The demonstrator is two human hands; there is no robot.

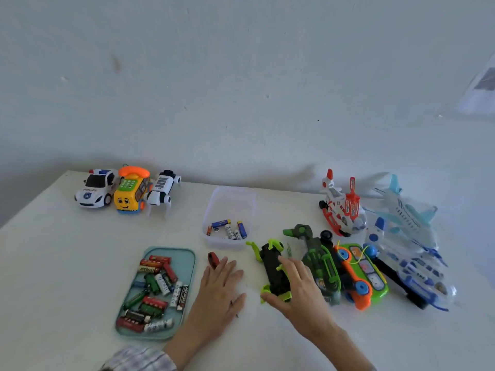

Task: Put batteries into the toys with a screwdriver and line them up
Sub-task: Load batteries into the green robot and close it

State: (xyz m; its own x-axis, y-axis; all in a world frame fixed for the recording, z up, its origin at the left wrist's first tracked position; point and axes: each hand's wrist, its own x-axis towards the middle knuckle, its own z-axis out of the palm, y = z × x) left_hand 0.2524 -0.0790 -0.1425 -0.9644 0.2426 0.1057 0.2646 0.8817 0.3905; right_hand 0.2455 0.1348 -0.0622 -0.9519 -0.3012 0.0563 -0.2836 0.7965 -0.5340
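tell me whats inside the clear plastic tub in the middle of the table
The clear tub holds a few loose batteries, all gathered at its near end: blue ones, white patterned ones and what looks like a small coin cell. The far end looks bare. Its near wall blurs anything lower.

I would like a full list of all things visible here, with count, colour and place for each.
police car: 1, white, far left
phone toy: 1, yellow, orange handset, beside the car
robot dog: 1, white, right of the phone toy
clear tub: 1, a few batteries inside, centre
teal tray: 1, many batteries, near left
screwdriver: 1, red handle, by left fingertips
black-green toy: 1, under right hand
toy pile: several, mixed colours, right
table: 1, white
left hand: flat on table
right hand: on black-green toy
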